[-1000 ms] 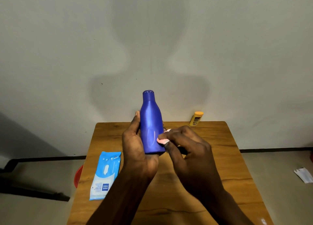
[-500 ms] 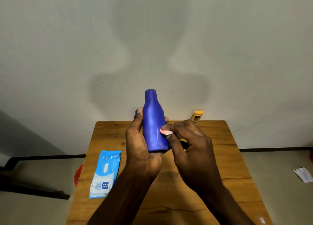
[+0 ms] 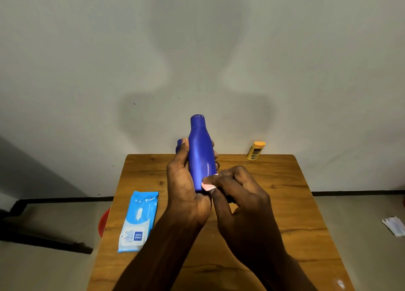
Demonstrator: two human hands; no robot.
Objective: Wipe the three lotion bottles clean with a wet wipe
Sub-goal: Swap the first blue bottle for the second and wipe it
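My left hand point(image 3: 184, 181) grips a tall blue lotion bottle point(image 3: 200, 150) upright above the wooden table point(image 3: 285, 203), fingers wrapped round its lower body. My right hand point(image 3: 236, 192) pinches a small folded pale wet wipe point(image 3: 208, 186) against the bottle's lower right side. A small yellow lotion bottle point(image 3: 255, 150) with an orange cap stands at the table's far right edge by the wall. Part of another blue object point(image 3: 179, 143) peeks out behind my left thumb; what it is I cannot tell.
A light blue wet-wipe pack point(image 3: 138, 221) lies flat on the table's left side. A red round object point(image 3: 104, 221) shows below the table's left edge. White paper point(image 3: 394, 226) lies on the floor at far right. A plain wall stands right behind the table.
The right hand slid the wipe up the bottle's side and back down near its base. The left hand shifted the bottle slightly right and kept hold.
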